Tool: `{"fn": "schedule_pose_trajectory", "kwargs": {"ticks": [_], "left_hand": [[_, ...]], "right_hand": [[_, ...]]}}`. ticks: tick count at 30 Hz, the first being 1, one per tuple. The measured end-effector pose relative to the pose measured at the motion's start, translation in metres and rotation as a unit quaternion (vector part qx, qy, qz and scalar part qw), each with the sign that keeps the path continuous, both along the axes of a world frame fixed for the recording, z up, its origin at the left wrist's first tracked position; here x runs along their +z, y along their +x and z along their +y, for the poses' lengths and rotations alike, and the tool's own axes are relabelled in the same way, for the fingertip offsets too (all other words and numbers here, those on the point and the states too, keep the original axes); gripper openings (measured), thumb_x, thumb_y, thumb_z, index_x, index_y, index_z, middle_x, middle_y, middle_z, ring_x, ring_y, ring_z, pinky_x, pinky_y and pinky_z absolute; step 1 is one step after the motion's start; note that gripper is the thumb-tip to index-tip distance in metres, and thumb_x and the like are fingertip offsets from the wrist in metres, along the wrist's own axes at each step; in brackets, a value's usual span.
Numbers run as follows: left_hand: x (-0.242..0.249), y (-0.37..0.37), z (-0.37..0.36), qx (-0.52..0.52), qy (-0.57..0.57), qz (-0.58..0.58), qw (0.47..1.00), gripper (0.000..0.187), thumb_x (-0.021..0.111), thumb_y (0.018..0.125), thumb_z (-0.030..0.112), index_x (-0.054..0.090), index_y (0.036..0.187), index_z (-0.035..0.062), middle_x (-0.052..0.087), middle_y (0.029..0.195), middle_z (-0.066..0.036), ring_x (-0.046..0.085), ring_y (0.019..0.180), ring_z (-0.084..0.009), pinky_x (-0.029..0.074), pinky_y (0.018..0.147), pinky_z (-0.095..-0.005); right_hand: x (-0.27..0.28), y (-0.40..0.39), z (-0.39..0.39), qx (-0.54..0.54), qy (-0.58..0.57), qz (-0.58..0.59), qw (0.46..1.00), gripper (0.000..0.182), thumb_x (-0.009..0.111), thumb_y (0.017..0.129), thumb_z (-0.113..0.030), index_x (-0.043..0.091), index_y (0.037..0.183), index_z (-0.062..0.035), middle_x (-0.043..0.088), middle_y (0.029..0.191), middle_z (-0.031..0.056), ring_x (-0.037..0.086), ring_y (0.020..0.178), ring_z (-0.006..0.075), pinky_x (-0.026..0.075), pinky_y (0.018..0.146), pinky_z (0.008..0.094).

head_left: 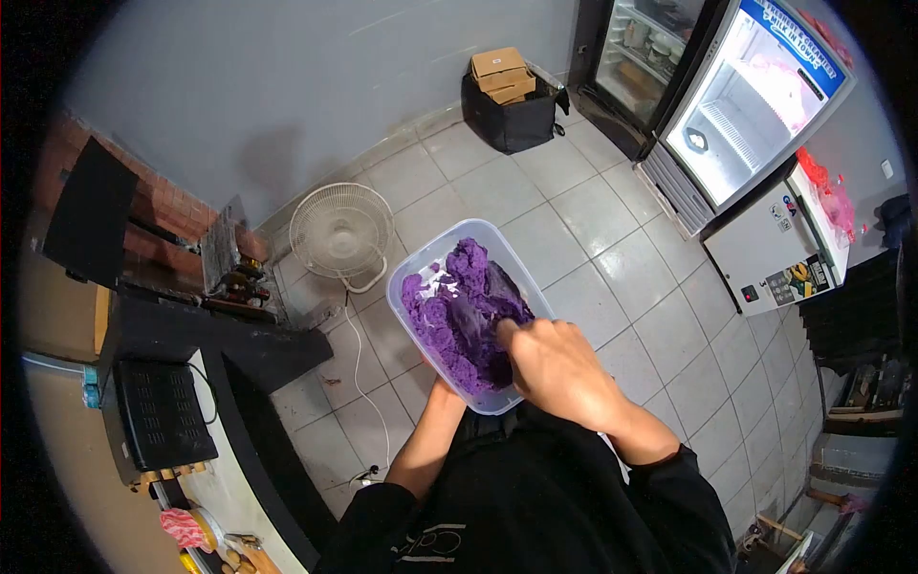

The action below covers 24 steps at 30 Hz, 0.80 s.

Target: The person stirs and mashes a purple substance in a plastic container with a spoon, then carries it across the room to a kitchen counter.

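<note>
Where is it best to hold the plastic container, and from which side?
Probably at the long left wall of the container, coming from below, palm under its base: the top is open, showing crumbly purple contents, and the right hand occupies the opposite side.

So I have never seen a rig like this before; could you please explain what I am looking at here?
There is no machine: these are a person's bare hands. The one picture comes from a camera worn on the head, looking forward and down. The left hand, mostly hidden, supports a clear plastic tub of purple, crumbly stuff. The right hand reaches in from the near side; whether its fingers grip a tool, I cannot tell. The tub is held above a tiled floor, where a fan and a black bag with cardboard boxes stand. A lit display fridge is beyond, to the right.
</note>
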<state>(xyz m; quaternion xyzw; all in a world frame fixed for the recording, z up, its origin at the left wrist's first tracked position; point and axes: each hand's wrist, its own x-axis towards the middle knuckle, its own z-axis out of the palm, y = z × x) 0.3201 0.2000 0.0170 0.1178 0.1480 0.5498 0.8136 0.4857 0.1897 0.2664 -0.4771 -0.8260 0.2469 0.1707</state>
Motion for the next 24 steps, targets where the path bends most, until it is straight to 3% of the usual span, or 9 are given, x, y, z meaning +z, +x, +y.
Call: {"fn": "schedule_pose_trajectory", "kwargs": {"ticks": [3, 9, 16, 24], "left_hand": [[0.007, -0.002, 0.006, -0.003, 0.012, -0.001, 1.0, 0.062, 0.037, 0.089, 0.06, 0.046, 0.128, 0.0124, 0.052, 0.127, -0.01, 0.051, 0.118, -0.0284, 0.039, 0.103, -0.0462], [0.017, -0.004, 0.012, -0.003, 0.024, -0.002, 1.0, 0.063, 0.037, 0.089, 0.06, 0.046, 0.128, 0.0122, 0.052, 0.128, -0.01, 0.051, 0.119, -0.0284, 0.039, 0.103, -0.0462], [0.02, -0.004, 0.009, -0.003, 0.028, 0.001, 1.0, 0.063, 0.037, 0.089, 0.06, 0.046, 0.129, 0.0121, 0.052, 0.128, -0.01, 0.051, 0.119, -0.0285, 0.039, 0.103, -0.0463], [0.014, -0.004, 0.006, -0.007, 0.025, 0.008, 1.0, 0.064, 0.037, 0.089, 0.06, 0.046, 0.13, 0.0119, 0.052, 0.129, -0.01, 0.051, 0.12, -0.0286, 0.039, 0.104, -0.0463]], "right_hand": [[0.005, -0.001, -0.007, 0.029, -0.003, -0.035, 0.999, 0.018, 0.064, 0.072, -0.003, 0.059, 0.087, 0.005, 0.061, 0.069, 0.0263, 0.064, 0.071, 0.0427, 0.05, 0.062, 0.0476], [-0.02, -0.015, -0.005, 0.068, 0.04, 0.016, 0.997, 0.018, 0.062, 0.074, -0.005, 0.06, 0.088, 0.0046, 0.063, 0.071, 0.022, 0.065, 0.072, 0.0405, 0.05, 0.065, 0.0479], [-0.012, -0.033, -0.003, 0.1, 0.049, -0.003, 0.994, 0.011, 0.058, 0.078, -0.005, 0.059, 0.08, 0.0057, 0.063, 0.066, 0.0217, 0.067, 0.064, 0.0361, 0.052, 0.056, 0.0419], [-0.006, -0.023, 0.001, 0.137, 0.039, -0.038, 0.989, 0.01, 0.058, 0.077, -0.005, 0.059, 0.082, 0.0038, 0.063, 0.066, 0.0208, 0.067, 0.064, 0.0358, 0.052, 0.056, 0.0431]]}}
